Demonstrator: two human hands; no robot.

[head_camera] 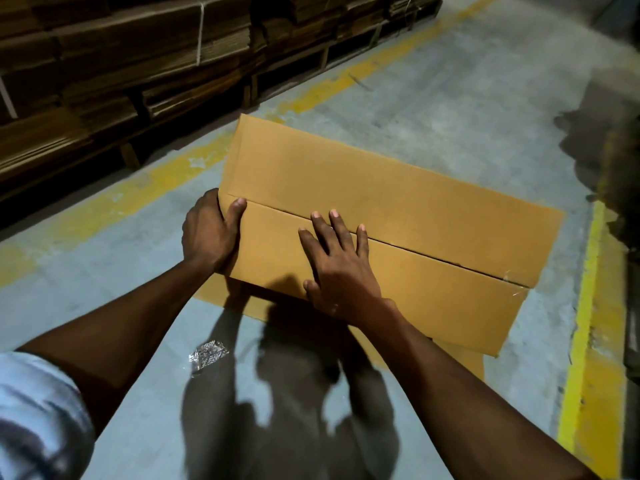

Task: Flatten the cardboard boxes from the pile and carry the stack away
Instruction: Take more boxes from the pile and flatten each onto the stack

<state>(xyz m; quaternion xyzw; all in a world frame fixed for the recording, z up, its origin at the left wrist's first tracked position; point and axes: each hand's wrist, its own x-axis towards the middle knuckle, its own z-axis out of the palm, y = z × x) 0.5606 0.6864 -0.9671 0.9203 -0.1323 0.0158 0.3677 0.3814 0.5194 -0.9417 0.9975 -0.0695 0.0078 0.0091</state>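
Both forearms reach out over the grey floor (450, 109). Left hand (207, 233) grips the left end of the cardboard box (381, 202), thumb on top. Right hand (341, 265) presses flat, fingers spread, on its near flap beside the seam.

The left hand (211, 233) hides its fingers behind the cardboard box (381, 216), thumb excepted. Right of the box, a dark blurred shape (620, 161) is unidentifiable. A sleeve (38, 414) is smeared and cropped.
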